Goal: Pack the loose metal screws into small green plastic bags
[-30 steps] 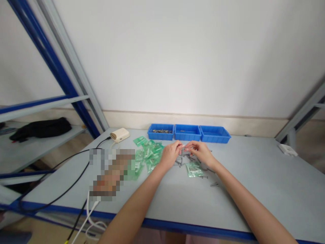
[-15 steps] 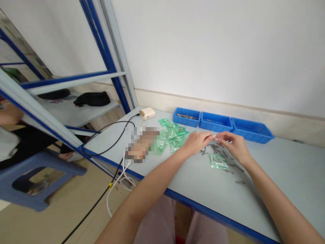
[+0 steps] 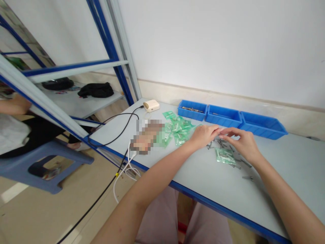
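Note:
My left hand (image 3: 204, 135) and my right hand (image 3: 242, 140) meet fingertip to fingertip above the table. Between them they pinch a small pale piece (image 3: 220, 130) that looks like the edge of a plastic bag; most of it is hidden by the fingers. Below the hands, loose screws (image 3: 222, 143) lie scattered. A filled green-tinted plastic bag (image 3: 225, 156) with screws inside lies just under my right hand. To the left of my left hand is a heap of similar green bags (image 3: 179, 128).
Three blue bins line the wall: one bin (image 3: 192, 116) holds long metal pieces, the middle bin (image 3: 223, 121) little, beside the right bin (image 3: 264, 130). A cream device (image 3: 151, 105), a blurred-out object (image 3: 147, 137) and cables lie left. A person sits on a blue stool (image 3: 45, 173).
The whole view has shifted slightly, so the table appears farther right and higher. My hands stay together over the screws, with fingertips still pinched.

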Tool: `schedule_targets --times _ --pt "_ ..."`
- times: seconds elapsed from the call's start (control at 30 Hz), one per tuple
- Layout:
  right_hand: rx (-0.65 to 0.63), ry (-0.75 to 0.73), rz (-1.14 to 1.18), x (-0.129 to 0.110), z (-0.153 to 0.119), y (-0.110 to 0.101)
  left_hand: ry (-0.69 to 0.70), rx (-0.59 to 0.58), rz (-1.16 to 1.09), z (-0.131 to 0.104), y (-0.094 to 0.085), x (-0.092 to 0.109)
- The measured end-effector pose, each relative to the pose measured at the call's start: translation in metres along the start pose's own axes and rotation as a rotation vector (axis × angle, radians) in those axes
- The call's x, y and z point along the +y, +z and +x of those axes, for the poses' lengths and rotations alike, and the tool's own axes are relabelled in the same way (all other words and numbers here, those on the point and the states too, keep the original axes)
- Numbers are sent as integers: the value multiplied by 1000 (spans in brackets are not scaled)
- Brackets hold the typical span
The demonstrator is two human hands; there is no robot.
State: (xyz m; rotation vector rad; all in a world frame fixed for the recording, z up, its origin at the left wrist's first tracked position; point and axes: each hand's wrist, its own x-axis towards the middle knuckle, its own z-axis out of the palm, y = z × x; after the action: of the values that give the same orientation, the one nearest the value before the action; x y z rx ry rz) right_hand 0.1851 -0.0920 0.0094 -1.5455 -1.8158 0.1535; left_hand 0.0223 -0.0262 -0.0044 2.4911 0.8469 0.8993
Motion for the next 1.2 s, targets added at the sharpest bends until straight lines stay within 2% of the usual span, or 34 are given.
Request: schedule_targets --times 0.17,0.3,0.4,0.53,0.63,0.77,0.9,1.0,1.13,1.2 --pt "75 -33 -79 -1 1 0 30 -10 -52 0 -2 -2" --pt "95 0 -54 4 2 1 82 -35 -76 0 -3 -7" --pt "32 0 -33 6 1 1 103 -41 17 0 -2 -9" --pt "-122 37 -18 7 0 2 97 -67 168 -1 -2 -8" --pt "-136 81 -3 7 -1 2 53 -75 234 -1 -3 -6" --pt "-76 105 -48 7 -1 1 56 -71 235 -1 -3 -5" --pt "-79 126 -72 6 0 -2 64 -56 168 -1 -1 -4" --pt "-129 109 -17 5 0 -5 85 -66 130 -1 -2 -3" --pt "-273 76 69 4 -1 -5 111 -93 152 -2 -2 -3" --pt "-285 78 85 3 -1 -4 121 -76 151 -2 -2 -3"
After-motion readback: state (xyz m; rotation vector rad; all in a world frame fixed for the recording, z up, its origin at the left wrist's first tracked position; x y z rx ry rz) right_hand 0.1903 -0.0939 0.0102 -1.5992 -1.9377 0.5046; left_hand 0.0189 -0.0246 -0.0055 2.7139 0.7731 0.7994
